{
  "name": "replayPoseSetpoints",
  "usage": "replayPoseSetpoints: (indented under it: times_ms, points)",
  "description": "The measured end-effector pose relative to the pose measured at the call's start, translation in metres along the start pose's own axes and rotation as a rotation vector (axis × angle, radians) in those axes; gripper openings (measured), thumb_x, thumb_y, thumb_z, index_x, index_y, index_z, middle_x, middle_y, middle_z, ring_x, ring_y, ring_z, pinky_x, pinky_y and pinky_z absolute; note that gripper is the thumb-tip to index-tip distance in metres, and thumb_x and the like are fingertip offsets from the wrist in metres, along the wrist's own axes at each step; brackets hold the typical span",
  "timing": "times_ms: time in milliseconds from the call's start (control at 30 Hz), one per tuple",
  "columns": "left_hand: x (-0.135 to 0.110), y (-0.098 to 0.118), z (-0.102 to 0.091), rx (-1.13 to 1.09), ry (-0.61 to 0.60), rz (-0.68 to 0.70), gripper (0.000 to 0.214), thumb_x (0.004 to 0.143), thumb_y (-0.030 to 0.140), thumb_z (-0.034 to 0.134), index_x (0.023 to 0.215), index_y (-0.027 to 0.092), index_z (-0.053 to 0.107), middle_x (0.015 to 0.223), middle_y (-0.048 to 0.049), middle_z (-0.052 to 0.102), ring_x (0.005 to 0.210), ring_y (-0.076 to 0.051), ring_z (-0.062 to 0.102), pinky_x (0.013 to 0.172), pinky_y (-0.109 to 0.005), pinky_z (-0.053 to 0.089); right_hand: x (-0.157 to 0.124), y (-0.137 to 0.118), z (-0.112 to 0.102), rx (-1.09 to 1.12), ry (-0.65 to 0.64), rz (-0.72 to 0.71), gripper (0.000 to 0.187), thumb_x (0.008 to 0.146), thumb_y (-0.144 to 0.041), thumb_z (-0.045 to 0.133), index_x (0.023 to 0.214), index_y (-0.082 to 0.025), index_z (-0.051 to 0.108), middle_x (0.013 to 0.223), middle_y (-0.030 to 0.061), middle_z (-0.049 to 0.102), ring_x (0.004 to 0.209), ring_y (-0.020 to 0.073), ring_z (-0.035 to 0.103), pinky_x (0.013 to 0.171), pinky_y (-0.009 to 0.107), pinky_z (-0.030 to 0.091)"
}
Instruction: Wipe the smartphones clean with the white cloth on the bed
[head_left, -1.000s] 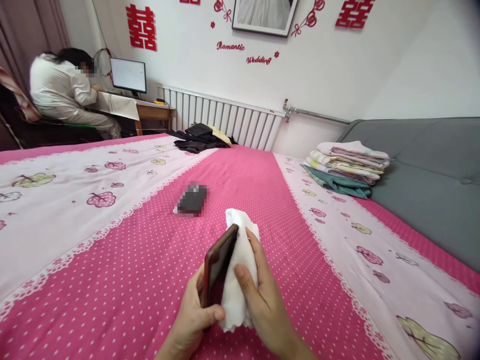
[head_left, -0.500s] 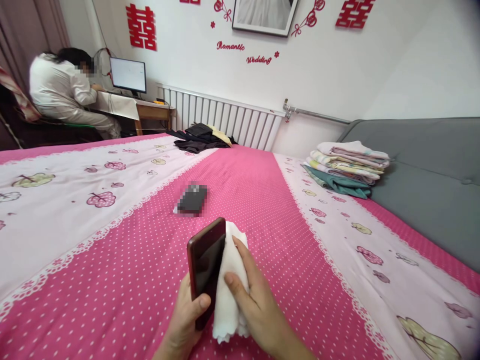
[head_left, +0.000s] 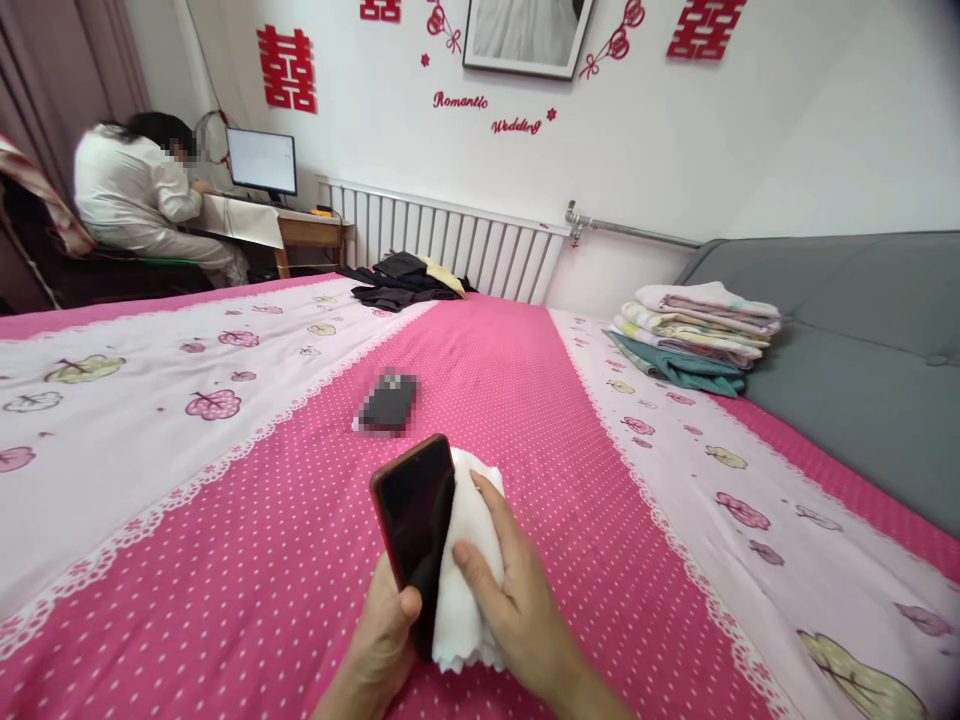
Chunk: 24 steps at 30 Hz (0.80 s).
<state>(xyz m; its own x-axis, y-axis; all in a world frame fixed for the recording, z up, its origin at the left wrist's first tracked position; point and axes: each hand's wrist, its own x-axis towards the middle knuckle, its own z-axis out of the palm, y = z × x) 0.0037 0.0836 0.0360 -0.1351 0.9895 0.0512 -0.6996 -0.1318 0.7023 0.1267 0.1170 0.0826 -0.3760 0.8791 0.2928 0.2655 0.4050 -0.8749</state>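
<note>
A smartphone (head_left: 412, 510) with a dark screen and a reddish-brown edge stands tilted above the bed. My left hand (head_left: 382, 620) is closed round its lower part, the thumb lying over the near edge. In my right hand (head_left: 521, 590) is a white cloth (head_left: 466, 580) with a scalloped edge, pinched between thumb and fingers. The cloth lies against the phone's right side and covers part of it. Some fingers of both hands are hidden behind the phone and the cloth.
A dark, blurred-out rectangular object (head_left: 388, 402) lies on the pink dotted bedspread (head_left: 495, 360). Dark clothes (head_left: 401, 280) are heaped at the far edge. Folded fabrics (head_left: 694, 335) are stacked by the grey headboard (head_left: 847, 330). A person (head_left: 142, 195) sits at a desk with a monitor (head_left: 262, 160).
The phone has turned so that more of its screen faces me. The cloth and my right hand have shifted slightly right, still beside the phone. The camera view has moved a little.
</note>
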Motion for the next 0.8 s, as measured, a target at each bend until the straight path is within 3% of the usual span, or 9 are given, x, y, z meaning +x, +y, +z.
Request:
replayPoseSetpoints:
  times_ms: [233,400,600,800]
  points:
    - [-0.004,-0.001,0.004,-0.014,-0.054,0.040,0.089,0.052,0.061,0.079,0.127,0.019,0.057,0.111,-0.0154,0.069,0.105,-0.038,0.062,0.083,-0.043,0.056,-0.001,0.001,0.000,0.037,0.013,-0.033,0.053,0.094,-0.034,0.046,0.143,-0.031,0.029,0.148,0.0015,0.036,0.137,0.0196,0.033,0.114,0.040,0.028]
    - [-0.004,0.005,0.004,0.028,-0.125,0.002,0.095,0.043,0.056,0.084,0.127,0.019,0.058,0.105,-0.0149,0.071,0.098,-0.039,0.065,0.081,-0.043,0.056,0.001,0.003,-0.003,0.051,0.005,-0.051,0.050,0.093,-0.034,0.047,0.141,-0.031,0.032,0.145,0.0012,0.042,0.132,0.0189,0.040,0.111,0.036,0.033]
    - [0.002,0.002,-0.016,0.153,-0.355,-0.143,0.088,0.044,0.046,0.087,0.125,0.022,0.060,0.090,-0.0115,0.074,0.082,-0.033,0.069,0.072,-0.039,0.057,0.004,-0.003,-0.008,0.023,-0.003,-0.097,0.048,0.092,-0.031,0.049,0.138,-0.029,0.037,0.140,0.0011,0.047,0.127,0.0186,0.046,0.107,0.033,0.037]
    - [-0.003,-0.001,-0.016,0.220,-0.349,-0.175,0.076,0.049,0.052,0.085,0.115,0.019,0.066,0.079,-0.0092,0.073,0.068,-0.024,0.067,0.062,-0.029,0.053,0.001,-0.008,-0.006,-0.005,-0.031,-0.080,0.049,0.090,-0.027,0.049,0.137,-0.029,0.038,0.137,0.0006,0.050,0.122,0.0176,0.051,0.105,0.031,0.040]
